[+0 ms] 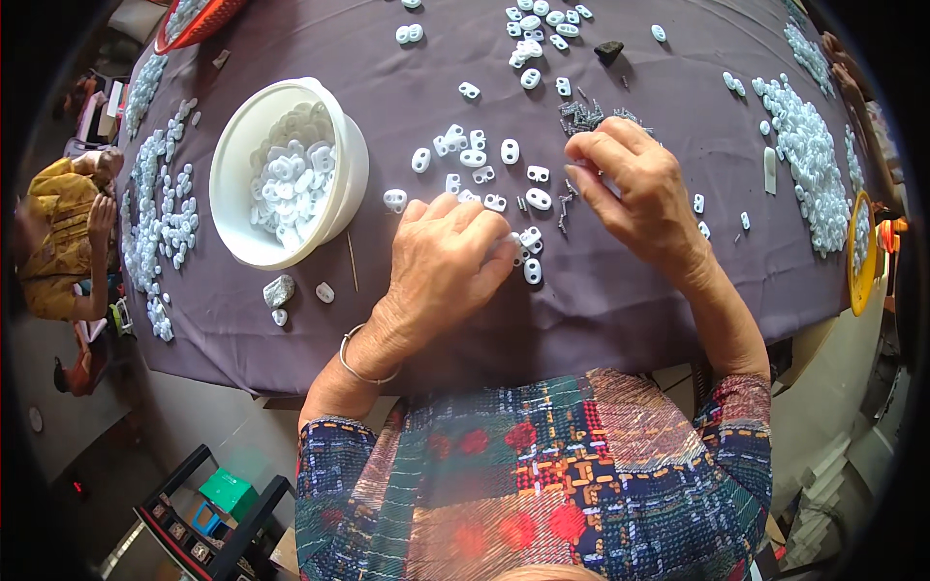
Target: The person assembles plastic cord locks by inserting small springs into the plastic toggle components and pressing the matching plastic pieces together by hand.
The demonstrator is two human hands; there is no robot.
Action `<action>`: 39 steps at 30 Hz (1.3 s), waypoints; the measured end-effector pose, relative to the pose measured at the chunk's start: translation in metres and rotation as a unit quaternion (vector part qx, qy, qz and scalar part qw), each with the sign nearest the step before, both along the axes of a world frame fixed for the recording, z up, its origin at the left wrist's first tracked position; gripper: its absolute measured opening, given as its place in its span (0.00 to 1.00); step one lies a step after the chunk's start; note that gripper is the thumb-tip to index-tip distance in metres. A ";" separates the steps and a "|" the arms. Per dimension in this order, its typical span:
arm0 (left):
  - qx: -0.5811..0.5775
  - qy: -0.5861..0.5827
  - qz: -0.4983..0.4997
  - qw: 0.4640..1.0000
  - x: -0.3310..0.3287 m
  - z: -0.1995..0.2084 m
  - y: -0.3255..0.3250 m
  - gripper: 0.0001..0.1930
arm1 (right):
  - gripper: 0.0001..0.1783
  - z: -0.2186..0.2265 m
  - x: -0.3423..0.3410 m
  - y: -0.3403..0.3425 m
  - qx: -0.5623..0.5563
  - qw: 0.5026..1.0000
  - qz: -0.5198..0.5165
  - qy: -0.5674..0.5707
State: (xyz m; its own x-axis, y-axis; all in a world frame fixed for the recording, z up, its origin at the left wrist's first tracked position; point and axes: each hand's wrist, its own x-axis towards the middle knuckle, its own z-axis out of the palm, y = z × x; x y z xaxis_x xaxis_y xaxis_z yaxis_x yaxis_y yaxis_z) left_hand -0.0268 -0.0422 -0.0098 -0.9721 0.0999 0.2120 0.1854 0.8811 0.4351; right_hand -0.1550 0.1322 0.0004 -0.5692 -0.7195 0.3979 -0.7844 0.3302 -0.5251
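Observation:
My left hand [436, 261], with a bracelet at the wrist, is closed over the cloth, thumb and forefinger pinched on a small white plastic cord lock [516, 250], mostly hidden by the fingertips. Beside those fingertips lie a few loose two-hole cord locks [532, 271]. My right hand [630, 184] hovers by a heap of small metal springs [581, 118], its thumb and forefinger bent together; what they hold, if anything, is too small to tell. Between the hands several white cord locks [510, 151] and a few loose springs [569, 189] are scattered.
A white tub [354, 160] with white pieces stands at left, near a grey stone [279, 290] and a thin stick [353, 261]. Large piles of white pieces [809, 160] lie at both sides. A dark stone [608, 51] sits far back; another person [68, 228] is at left.

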 end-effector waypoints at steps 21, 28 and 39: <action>0.008 0.014 0.009 1.000 -0.003 -0.005 -0.001 0.09 | 0.06 -0.013 -0.006 -0.026 0.151 0.982 0.091 0.061; 0.012 0.012 0.016 1.000 -0.002 -0.003 -0.004 0.09 | 0.03 0.004 0.005 0.002 -0.008 0.984 0.059 -0.166; 0.037 0.069 0.045 0.996 -0.014 0.009 -0.008 0.10 | 0.09 -0.008 0.013 0.028 -0.191 0.838 -0.058 -0.508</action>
